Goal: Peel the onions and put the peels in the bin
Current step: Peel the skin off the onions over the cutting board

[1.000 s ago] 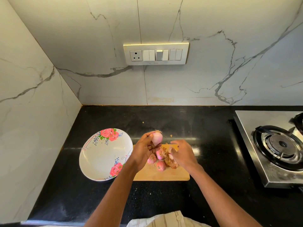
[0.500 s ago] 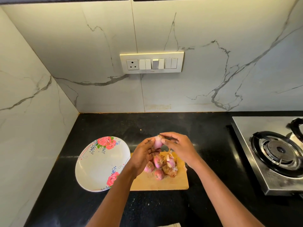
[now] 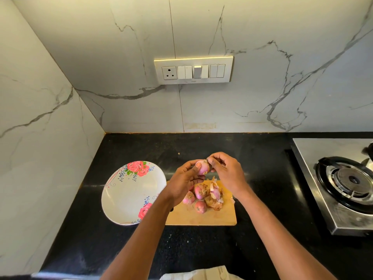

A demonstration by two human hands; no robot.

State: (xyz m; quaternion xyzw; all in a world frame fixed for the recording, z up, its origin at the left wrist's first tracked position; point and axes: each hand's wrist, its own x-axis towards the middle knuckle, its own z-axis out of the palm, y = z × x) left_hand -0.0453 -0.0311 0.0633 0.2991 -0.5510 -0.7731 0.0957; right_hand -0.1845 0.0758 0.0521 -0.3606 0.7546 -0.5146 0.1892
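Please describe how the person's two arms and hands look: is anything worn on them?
Both forearms are bare up to the frame's bottom edge: no sleeves, watch or bracelet show. The left hand and right hand wear no gloves, and I see no rings. A light striped cloth shows at the bottom edge.

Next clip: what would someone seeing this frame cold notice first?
Probably the two hands meeting mid-frame over the wooden cutting board: the left hand holds a pink onion while the right hand pinches at its top. Under them, more onions and loose peels lie piled on the board. The flowered white plate to the left stands out against the black counter.
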